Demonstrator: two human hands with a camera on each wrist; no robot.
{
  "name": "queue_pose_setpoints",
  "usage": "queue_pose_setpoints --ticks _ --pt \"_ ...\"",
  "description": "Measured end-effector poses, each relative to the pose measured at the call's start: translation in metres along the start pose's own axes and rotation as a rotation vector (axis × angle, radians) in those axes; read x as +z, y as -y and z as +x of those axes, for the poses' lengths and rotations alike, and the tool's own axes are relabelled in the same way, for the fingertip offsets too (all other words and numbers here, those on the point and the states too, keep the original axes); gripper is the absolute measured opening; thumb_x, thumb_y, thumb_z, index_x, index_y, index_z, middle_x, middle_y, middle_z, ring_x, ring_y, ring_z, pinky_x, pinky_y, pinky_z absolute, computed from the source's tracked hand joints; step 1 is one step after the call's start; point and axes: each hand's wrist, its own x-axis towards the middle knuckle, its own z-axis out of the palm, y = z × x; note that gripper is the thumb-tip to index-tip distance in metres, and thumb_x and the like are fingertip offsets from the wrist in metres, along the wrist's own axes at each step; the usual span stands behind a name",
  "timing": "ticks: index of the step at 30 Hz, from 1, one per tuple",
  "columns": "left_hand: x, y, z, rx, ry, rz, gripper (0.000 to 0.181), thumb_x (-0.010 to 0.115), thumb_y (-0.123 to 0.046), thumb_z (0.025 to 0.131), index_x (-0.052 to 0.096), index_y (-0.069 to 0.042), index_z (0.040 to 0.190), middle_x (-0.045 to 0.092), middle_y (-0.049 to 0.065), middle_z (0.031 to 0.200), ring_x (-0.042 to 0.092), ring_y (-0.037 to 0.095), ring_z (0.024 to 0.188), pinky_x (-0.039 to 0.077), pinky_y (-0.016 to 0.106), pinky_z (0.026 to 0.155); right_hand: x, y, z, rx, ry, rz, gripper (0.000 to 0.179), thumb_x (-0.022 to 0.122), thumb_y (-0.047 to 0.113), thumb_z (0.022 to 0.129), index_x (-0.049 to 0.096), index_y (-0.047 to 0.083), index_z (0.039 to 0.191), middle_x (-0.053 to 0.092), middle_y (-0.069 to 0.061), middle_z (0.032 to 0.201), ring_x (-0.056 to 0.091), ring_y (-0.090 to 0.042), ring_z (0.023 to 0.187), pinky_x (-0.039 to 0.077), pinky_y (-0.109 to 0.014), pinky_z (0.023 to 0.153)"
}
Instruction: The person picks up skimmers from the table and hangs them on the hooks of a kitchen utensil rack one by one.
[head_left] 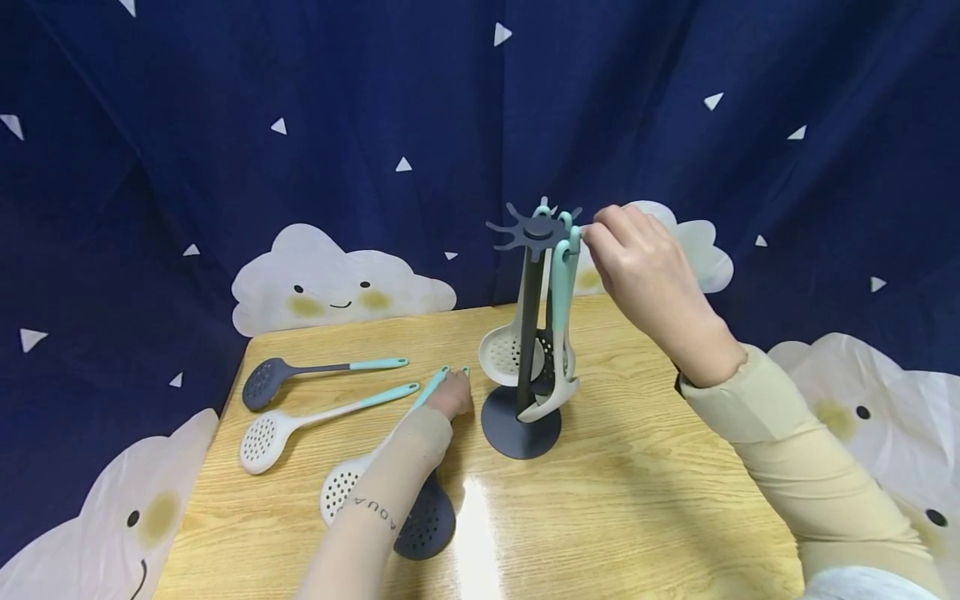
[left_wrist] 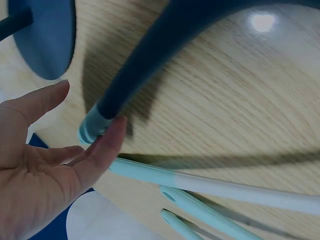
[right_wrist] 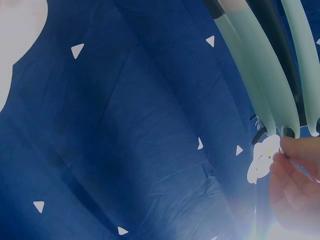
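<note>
Your right hand [head_left: 641,265] is pinching the rack [head_left: 530,325]; tugging could be tipping it. Your loose left hand [head_left: 452,395] is touching a dark spoon [head_left: 427,523].

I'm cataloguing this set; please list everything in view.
Rectangular wooden table: one, light brown, centre.
Branching utensil stand: one, dark grey, on the table.
Long hanging utensils: at least four, mint handles, on the stand.
Long perforated white skimmers: two, mint handles, left of the stand.
Long perforated dark skimmers: two, mint handles, likewise left.
Fabric backdrop: one, navy with white triangles and clouds, behind.
Sleeves: two, cream, on both arms.
Left hand: one, bare, touching a dark skimmer.
Right hand: one, bare, at the stand's top.
</note>
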Motion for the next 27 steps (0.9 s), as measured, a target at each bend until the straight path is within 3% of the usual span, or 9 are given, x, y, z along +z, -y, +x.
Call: queue_pose_setpoints --ticks 4,8,9,11,15,16,20,24,27 --pt "0.008 0.003 0.014 -0.017 -0.001 0.053 0.043 0.058 -0.003 0.084 0.045 0.008 0.123 0.053 0.024 0.116 0.055 0.031 0.105 0.047 0.037 0.088 0.0 0.0 0.0 0.0 -0.001 0.002 0.005 0.053 -0.008 0.086 0.058 -0.006 0.085 0.055 -0.016 0.082 0.05 -0.03 0.071 0.043 -0.036 0.059" --pt "0.035 0.016 0.055 -0.007 -0.022 0.125 0.025 0.055 -0.002 0.085 0.055 0.007 0.108 0.059 0.021 0.099 0.059 0.03 0.091 0.048 0.037 0.083 0.0 0.001 0.0 0.003 0.0 0.003 0.005 0.053 -0.008 0.086 0.058 -0.006 0.085 0.055 -0.016 0.081 0.05 -0.03 0.071 0.043 -0.035 0.059" --pt "0.049 0.025 0.071 0.024 -0.066 0.15 0.023 0.053 -0.002 0.085 0.055 0.006 0.106 0.059 0.021 0.096 0.059 0.029 0.089 0.048 0.037 0.082 0.0 0.001 0.0 0.004 0.0 0.002 0.005 0.053 -0.008 0.086 0.058 -0.006 0.085 0.055 -0.016 0.081 0.05 -0.03 0.071 0.043 -0.035 0.059" --pt "0.056 0.028 0.08 0.023 -0.077 0.132 0.024 0.051 -0.001 0.086 0.053 0.007 0.109 0.058 0.021 0.098 0.059 0.031 0.092 0.048 0.037 0.084 0.0 0.001 0.0 0.005 -0.003 0.004 0.005 0.053 -0.008 0.086 0.058 -0.006 0.085 0.055 -0.016 0.081 0.05 -0.03 0.071 0.043 -0.035 0.059" --pt "0.044 0.023 0.063 0.001 -0.083 0.032 0.025 0.049 0.003 0.088 0.052 0.006 0.112 0.059 0.021 0.097 0.059 0.029 0.088 0.05 0.036 0.078 0.0 0.001 0.0 0.005 -0.013 0.01 0.006 0.052 -0.008 0.086 0.058 -0.006 0.085 0.055 -0.016 0.081 0.05 -0.031 0.071 0.043 -0.036 0.059" --pt "0.032 0.017 0.047 -0.03 -0.052 -0.002 0.026 0.05 0.004 0.088 0.052 0.006 0.114 0.059 0.021 0.099 0.059 0.028 0.089 0.05 0.036 0.079 0.001 0.001 0.001 0.005 -0.015 0.012 0.006 0.052 -0.008 0.086 0.058 -0.006 0.085 0.055 -0.016 0.081 0.05 -0.031 0.071 0.043 -0.036 0.059" --pt "0.016 0.013 0.016 0.005 -0.077 -0.032 0.031 0.045 0.002 0.091 0.049 0.004 0.122 0.059 0.021 0.105 0.058 0.027 0.096 0.048 0.033 0.083 0.001 0.001 0.001 0.006 -0.019 0.019 0.007 0.052 -0.008 0.086 0.058 -0.006 0.085 0.055 -0.016 0.081 0.05 -0.031 0.071 0.043 -0.036 0.06" --pt "0.008 0.014 0.003 0.015 -0.058 -0.091 0.037 0.042 0.002 0.092 0.043 0.004 0.129 0.051 0.021 0.124 0.048 0.031 0.118 0.04 0.035 0.097 0.001 0.001 0.001 0.004 -0.017 0.018 0.007 0.052 -0.008 0.086 0.058 -0.006 0.085 0.055 -0.016 0.081 0.05 -0.03 0.07 0.042 -0.036 0.059" --pt "0.003 0.017 0.003 0.008 -0.058 -0.107 0.039 0.045 0.002 0.091 0.042 0.006 0.13 0.045 0.021 0.132 0.041 0.032 0.124 0.035 0.036 0.103 0.0 0.0 0.0 0.005 -0.012 0.014 0.006 0.052 -0.008 0.086 0.058 -0.006 0.085 0.055 -0.016 0.081 0.05 -0.03 0.07 0.042 -0.036 0.059"
